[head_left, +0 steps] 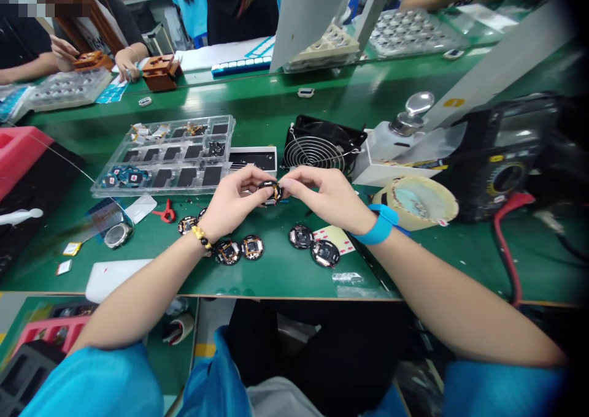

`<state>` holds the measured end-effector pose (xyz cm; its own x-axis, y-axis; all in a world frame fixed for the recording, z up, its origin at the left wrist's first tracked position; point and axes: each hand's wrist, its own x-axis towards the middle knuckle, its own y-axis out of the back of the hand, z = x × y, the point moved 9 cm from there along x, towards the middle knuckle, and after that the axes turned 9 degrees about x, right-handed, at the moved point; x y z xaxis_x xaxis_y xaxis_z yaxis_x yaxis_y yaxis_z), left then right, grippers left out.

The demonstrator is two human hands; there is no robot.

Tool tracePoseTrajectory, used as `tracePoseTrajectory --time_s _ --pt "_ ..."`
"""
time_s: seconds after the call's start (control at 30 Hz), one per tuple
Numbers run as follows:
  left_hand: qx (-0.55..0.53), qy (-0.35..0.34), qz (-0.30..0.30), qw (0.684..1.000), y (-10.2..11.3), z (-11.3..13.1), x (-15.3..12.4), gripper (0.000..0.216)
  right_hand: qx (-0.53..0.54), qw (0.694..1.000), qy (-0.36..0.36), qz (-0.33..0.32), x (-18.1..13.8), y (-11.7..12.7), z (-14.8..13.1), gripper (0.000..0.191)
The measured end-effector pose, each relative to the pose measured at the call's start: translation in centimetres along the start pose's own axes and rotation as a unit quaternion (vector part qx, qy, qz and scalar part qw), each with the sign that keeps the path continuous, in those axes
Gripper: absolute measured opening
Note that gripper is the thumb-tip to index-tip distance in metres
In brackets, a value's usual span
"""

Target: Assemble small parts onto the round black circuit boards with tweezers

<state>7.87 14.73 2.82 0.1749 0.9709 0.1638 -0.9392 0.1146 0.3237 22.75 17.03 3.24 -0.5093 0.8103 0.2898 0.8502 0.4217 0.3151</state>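
Observation:
My left hand (239, 199) pinches a small round black electronic module (272, 191) with copper-coloured parts, held just above the green bench. My right hand (317, 193) is at the module's right edge, thumb and forefinger pressed together; whether they grip the module or some tiny part is too small to make out. Several similar round modules (253, 246) lie below my left wrist, some partly hidden by it. Two darker round modules (326, 253) rest below my right hand, beside a cream sheet with red marks (338, 239).
A clear compartment tray (163, 153) of parts sits left, with a red clamp (165, 211) before it. Behind my hands stands a black fan (317, 147). To the right are a pump bottle (400, 129), a tape roll (416, 202) and a multimeter (506, 165). Other people work across the bench.

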Motion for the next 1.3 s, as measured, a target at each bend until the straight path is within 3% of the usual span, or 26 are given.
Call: tracePoseTrajectory --time_s 0.1,0.23,0.33,0.63,0.9,1.3 --pt "0.005 0.004 -0.016 1.000 -0.3 -0.4 0.0 0.014 -0.086 0.995 0.047 -0.001 -0.2 -0.1 -0.6 0.022" --pt "0.002 0.029 -0.023 0.999 -0.6 -0.9 0.0 0.021 -0.259 0.957 0.131 -0.008 -0.8 -0.8 -1.7 0.019" --pt "0.000 0.053 -0.022 0.998 -0.7 -1.0 -0.2 0.025 -0.307 0.939 0.153 -0.002 -1.0 -1.0 -2.0 0.018" --pt "-0.012 0.089 -0.033 0.995 -0.9 -1.5 -0.3 0.032 -0.346 0.925 0.153 0.014 -0.9 -1.0 -2.1 0.020" --pt "0.117 -0.001 0.041 0.992 0.3 0.4 -0.4 0.026 -0.367 0.914 0.173 -0.014 -1.1 -1.7 -1.8 0.019" --pt "0.183 -0.081 0.081 0.976 0.3 1.7 -0.9 0.015 -0.336 0.926 0.170 0.040 -1.2 -1.1 -2.4 0.010"
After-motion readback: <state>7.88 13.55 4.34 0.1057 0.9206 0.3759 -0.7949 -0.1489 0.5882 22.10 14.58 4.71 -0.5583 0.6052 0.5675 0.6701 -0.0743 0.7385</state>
